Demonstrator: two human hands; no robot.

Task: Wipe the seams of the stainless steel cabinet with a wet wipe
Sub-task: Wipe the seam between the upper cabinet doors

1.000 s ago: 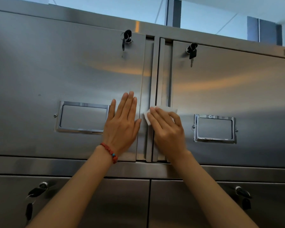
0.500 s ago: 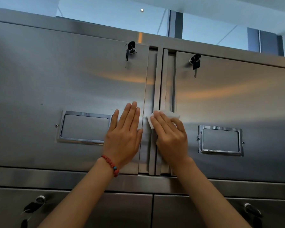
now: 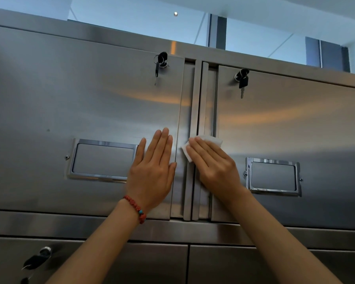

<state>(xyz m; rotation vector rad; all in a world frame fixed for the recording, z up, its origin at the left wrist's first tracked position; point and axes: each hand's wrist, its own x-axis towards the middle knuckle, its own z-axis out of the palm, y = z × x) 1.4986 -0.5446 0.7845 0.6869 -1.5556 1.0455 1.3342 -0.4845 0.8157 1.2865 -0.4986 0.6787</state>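
The right hand (image 3: pixel 213 168), fingers straight, presses a folded white wet wipe (image 3: pixel 205 143) flat over the vertical seam (image 3: pixel 195 111) between two brushed stainless steel cabinet doors (image 3: pixel 80 99). Beside it, the left hand (image 3: pixel 152 171) rests flat, fingers extended, holding nothing.

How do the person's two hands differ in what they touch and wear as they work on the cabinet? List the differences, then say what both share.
1. The right hand presses a white wet wipe over the centre seam; the left hand holds nothing.
2. The left hand lies on the left door; the right hand spans the seam strips.
3. Only the left wrist wears a red bead bracelet.

Both lie flat, fingers straight, pointing upward.
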